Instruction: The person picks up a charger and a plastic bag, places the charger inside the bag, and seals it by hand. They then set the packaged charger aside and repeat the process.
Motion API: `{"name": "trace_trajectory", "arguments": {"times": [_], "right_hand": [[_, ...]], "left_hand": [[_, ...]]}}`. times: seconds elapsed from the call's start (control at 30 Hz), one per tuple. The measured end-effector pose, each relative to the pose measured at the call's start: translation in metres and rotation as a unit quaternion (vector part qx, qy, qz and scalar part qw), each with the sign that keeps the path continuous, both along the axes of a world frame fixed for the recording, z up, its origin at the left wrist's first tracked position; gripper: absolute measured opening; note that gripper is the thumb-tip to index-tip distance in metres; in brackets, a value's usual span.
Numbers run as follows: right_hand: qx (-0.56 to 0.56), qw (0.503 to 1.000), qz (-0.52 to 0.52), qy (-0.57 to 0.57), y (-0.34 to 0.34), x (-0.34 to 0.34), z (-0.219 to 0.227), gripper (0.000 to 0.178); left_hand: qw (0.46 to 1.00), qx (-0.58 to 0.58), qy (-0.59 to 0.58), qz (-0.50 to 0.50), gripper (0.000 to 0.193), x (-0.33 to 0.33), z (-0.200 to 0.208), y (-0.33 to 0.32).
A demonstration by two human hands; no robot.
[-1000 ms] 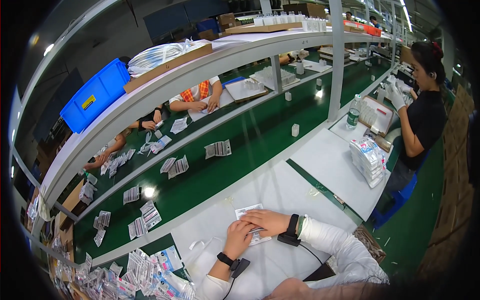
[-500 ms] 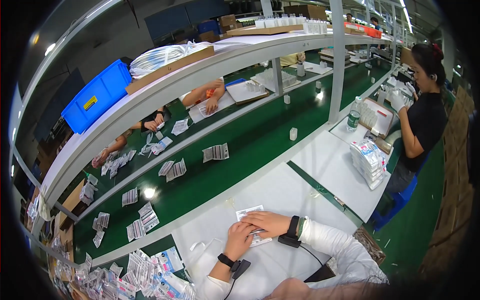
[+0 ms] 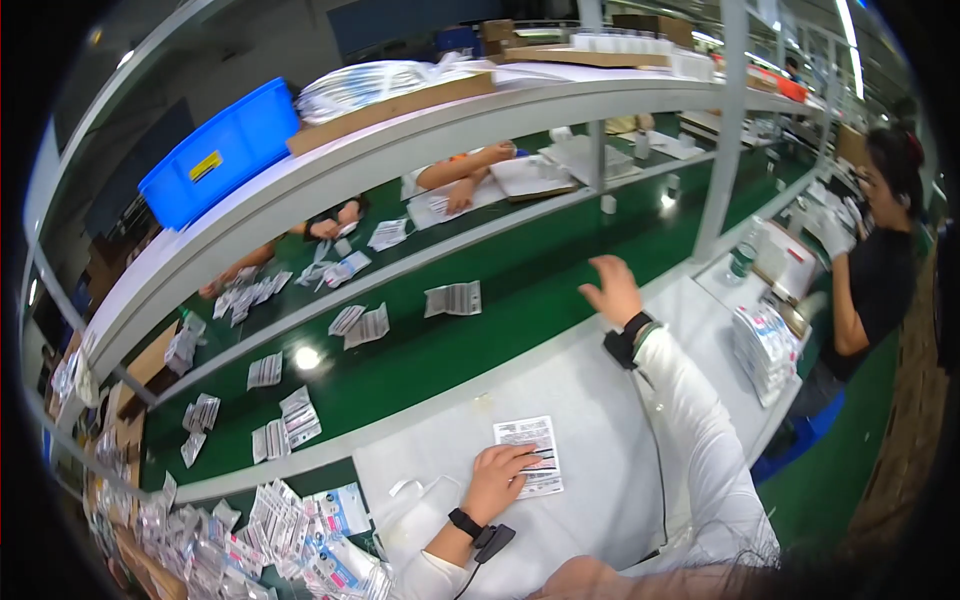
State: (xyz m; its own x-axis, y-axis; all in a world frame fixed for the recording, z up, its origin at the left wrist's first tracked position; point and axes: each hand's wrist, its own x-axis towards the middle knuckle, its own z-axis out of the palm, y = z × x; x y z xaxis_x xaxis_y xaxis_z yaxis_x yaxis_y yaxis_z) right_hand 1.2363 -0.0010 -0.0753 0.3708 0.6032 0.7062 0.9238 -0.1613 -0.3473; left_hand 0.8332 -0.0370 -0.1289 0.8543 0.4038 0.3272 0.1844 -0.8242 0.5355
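Note:
On the white worktop (image 3: 420, 450), my left hand (image 3: 498, 478) lies flat over a white printed leaflet (image 3: 525, 432), fingers stretched across its middle. My right hand (image 3: 614, 292) is off the leaflet and out over the near edge of the green belt (image 3: 540, 300). Its thumb and fingers are spread, with nothing visible in them. A black strap with a small box and cable circles each wrist. Left of my left hand, a thin white strap (image 3: 408, 488) rests on the worktop.
Several printed packets (image 3: 453, 299) lie along the belt, and a heap of packets (image 3: 300, 530) fills the near left. A shelf with a blue bin (image 3: 220, 150) spans the belt. Co-workers' hands (image 3: 460, 180) are across it. A person (image 3: 875, 270) sits right, near stacked packets (image 3: 765, 350).
My right hand has left my left hand and the leaflet, reaching forward and right over the belt. The left hand stays on the leaflet. The whole view has shifted slightly.

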Motion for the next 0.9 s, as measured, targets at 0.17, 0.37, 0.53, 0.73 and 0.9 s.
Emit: {"name": "trace_trajectory", "arguments": {"times": [0.17,0.37,0.53,0.73,0.9], "right_hand": [[-0.194,0.968,-0.160,-0.021,0.052,0.156,-0.130,0.063],[-0.116,0.980,-0.153,0.057,0.020,0.314,-0.165,0.049],[-0.130,0.838,0.270,0.456,0.042,0.147,-0.134,0.052],[-0.163,0.799,0.448,0.367,-0.083,-0.100,-0.039,0.064],[-0.279,0.802,0.496,0.182,-0.144,-0.188,-0.024,0.043]], "left_hand": [[0.999,-0.036,-0.009,-0.016,0.040,0.003,-0.026,0.007],[0.996,-0.017,-0.062,-0.065,0.037,0.017,-0.014,0.001],[0.997,-0.053,-0.048,0.001,0.034,0.008,-0.032,-0.011],[0.991,0.044,-0.076,0.100,0.030,0.022,-0.027,-0.012],[0.989,-0.085,-0.097,0.078,0.026,0.012,-0.025,-0.003]]}}
